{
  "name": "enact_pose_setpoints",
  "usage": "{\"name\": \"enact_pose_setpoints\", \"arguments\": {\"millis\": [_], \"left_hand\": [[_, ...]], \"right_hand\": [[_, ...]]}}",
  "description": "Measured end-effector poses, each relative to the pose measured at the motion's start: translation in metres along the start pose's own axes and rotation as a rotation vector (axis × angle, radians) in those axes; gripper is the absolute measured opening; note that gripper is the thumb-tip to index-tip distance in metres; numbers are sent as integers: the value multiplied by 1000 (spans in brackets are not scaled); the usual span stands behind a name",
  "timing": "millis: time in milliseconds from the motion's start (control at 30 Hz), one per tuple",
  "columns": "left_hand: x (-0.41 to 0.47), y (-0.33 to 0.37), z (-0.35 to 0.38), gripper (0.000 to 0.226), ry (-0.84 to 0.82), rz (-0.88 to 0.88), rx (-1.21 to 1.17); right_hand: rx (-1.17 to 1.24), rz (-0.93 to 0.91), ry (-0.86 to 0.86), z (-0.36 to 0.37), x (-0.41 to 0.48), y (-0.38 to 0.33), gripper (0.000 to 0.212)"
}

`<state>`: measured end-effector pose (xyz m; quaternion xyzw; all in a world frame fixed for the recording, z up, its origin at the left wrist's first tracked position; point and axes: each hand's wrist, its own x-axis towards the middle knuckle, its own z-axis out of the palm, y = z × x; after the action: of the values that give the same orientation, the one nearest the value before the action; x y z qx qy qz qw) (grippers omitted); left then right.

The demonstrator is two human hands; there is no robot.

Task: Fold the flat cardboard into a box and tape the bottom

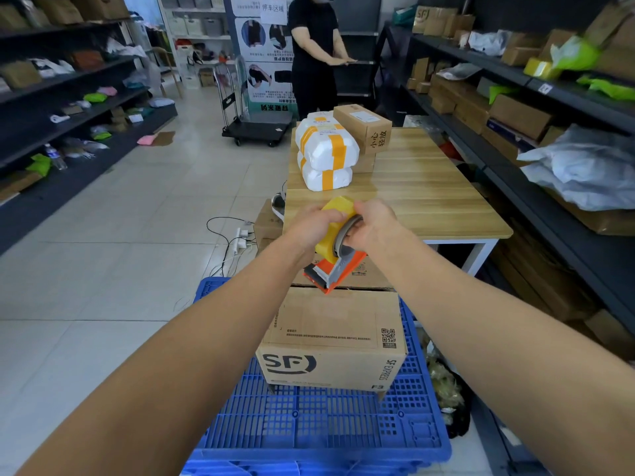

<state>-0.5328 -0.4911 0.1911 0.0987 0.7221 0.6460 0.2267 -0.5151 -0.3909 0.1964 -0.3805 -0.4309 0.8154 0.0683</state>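
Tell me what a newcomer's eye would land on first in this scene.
At the centre, the left hand and right hand grip an orange tape dispenser loaded with yellow tape, held above an SF Express cardboard box. That box sits on a bright blue plastic pallet in the foreground. Behind, white foam parcels banded in yellow tape are stacked on the wooden table.

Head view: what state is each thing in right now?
Brown SF cardboard box: folded into shape, resting on the blue plastic pallet, no tape visible.
Orange-grey tape dispenser with yellow roll: held in the air above the box.
Left hand: grips the roll.
Right hand: grips the dispenser's grey side.
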Motion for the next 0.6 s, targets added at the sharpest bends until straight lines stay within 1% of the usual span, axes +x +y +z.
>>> {"name": "enact_pose_setpoints", "arguments": {"millis": [67,133,167,267,300,333,433,467,500,567,600], "left_hand": [[1,0,1,8,29,-29,-8],[1,0,2,10,70,-62,-18],[1,1,2,17,81,-78,-24],[4,-1,0,58,86,-86,-36],[6,-2,0,65,91,-76,-33],[7,-3,-1,68,100,-67,-23],[10,-2,-3,66,119,-70,20],[9,-2,-3,62,132,-80,26],[10,-2,-3,51,141,-80,19],[6,-2,-3,17,155,-62,16],[6,-4,-3,14,169,-54,15]], "right_hand": [[-1,2,22,2,4,2,29],[-7,8,34,4,6,5,31],[-8,10,40,4,8,6,31],[-29,0,43,6,9,5,29],[-30,0,41,6,9,5,28],[-25,2,34,7,10,5,26],[-29,26,37,10,11,6,27],[-25,31,35,11,11,7,28],[-22,34,38,11,10,8,28],[-23,36,31,12,9,10,27],[-18,37,23,13,10,11,28]]}}
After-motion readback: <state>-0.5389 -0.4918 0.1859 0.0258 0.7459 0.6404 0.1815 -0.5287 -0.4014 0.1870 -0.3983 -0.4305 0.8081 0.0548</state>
